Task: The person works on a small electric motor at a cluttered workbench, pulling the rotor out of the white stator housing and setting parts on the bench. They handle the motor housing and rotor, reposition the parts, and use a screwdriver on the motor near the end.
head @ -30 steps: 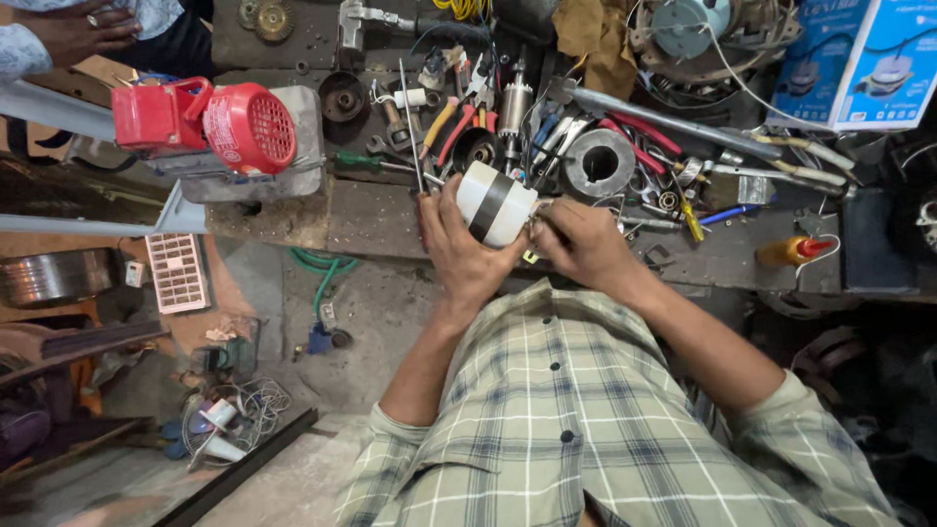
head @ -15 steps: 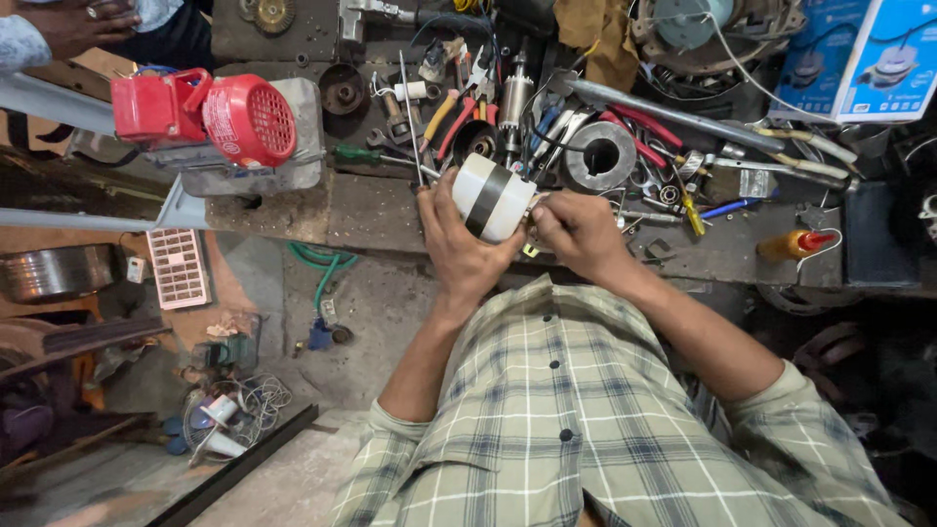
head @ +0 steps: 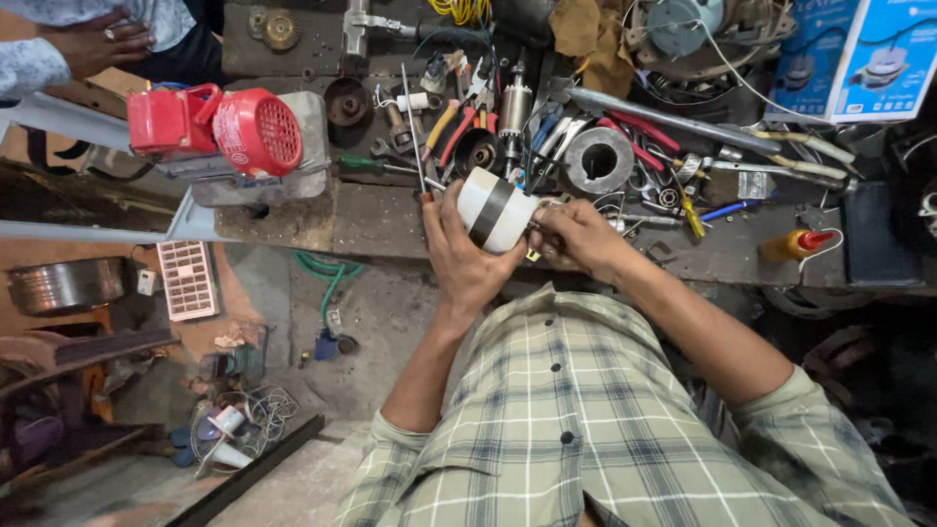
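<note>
Table (head: 371,220) clutter runs across the whole far side of the view, and the work in hand sits at its near edge: one white cylindrical part with a dark band (head: 493,208), held just above the table edge between both hands. The left hand (head: 464,256) cups it from below and from the left, fingers wrapped around its body. The right hand (head: 576,234) meets its right end, fingers pressed together in a pinch on something small there; what they pinch is too small to tell. The step looks like fitting or working a wire or small piece at that end, so the next move would call for a steady left grip and fine right fingertip control.

Counted, largest first: one red motor (head: 220,132) at far left on the table, one blue-and-white box (head: 859,54) at far right, one grey metal ring (head: 598,159) just beyond the hands, one orange-capped bottle (head: 795,244) to the right. Pliers and loose tools are too tangled to count. Another person's hand (head: 93,44) rests at far left.
</note>
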The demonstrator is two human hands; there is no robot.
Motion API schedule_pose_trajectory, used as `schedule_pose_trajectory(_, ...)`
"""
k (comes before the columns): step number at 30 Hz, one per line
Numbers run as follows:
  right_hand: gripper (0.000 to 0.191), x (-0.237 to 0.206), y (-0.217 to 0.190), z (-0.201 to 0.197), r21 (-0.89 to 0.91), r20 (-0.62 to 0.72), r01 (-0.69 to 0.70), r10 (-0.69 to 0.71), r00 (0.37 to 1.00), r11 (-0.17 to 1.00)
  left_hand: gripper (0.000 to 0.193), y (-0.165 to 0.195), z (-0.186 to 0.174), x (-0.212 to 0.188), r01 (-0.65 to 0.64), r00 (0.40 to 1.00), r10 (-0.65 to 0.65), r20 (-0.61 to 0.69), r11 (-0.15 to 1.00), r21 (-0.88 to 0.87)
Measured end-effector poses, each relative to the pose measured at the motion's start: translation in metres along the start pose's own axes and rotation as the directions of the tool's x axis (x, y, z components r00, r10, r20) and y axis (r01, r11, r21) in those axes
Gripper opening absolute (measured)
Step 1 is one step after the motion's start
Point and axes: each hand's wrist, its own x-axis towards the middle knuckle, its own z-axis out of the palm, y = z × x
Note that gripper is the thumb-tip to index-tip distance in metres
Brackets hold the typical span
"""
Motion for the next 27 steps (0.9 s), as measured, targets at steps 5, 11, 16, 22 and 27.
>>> schedule_pose_trajectory(5, 0.028, -0.016, 0.006, -0.002, -0.632, 0.046, 0.526, -0.65, 0.759, 0.569, 0.102, -0.002, -0.003, -0.002, 0.132, 0.989, -0.129, 0.068, 0.991, -0.039)
schedule_pose_trajectory(11, 0.034, -0.012, 0.003, 0.006, -0.199, -0.09, -0.037, 0.019, 0.996, 0.979, 0.103, 0.0, -0.003, -0.004, 0.091, 0.995, -0.09, 0.047, 0.996, -0.024)
schedule_pose_trajectory(16, 0.031, -0.017, 0.003, 0.003, -0.3, -0.085, 0.308, -0.346, 0.934, 0.903, 0.102, 0.001, -0.006, -0.001, 0.041, 0.999, -0.041, 0.022, 0.999, 0.009)
schedule_pose_trajectory(22, 0.033, -0.021, 0.013, 0.002, -0.239, -0.062, 0.218, -0.239, 0.969, 0.946, 0.103, 0.0, -0.004, -0.002, 0.085, 0.994, -0.081, 0.072, 0.995, -0.048)
schedule_pose_trajectory(27, 0.032, -0.013, 0.012, 0.002, 0.172, -0.015, -0.026, 0.029, 0.999, 0.985, 0.103, -0.003, -0.003, -0.003, 0.049, 0.997, -0.049, 0.064, 0.999, -0.004)
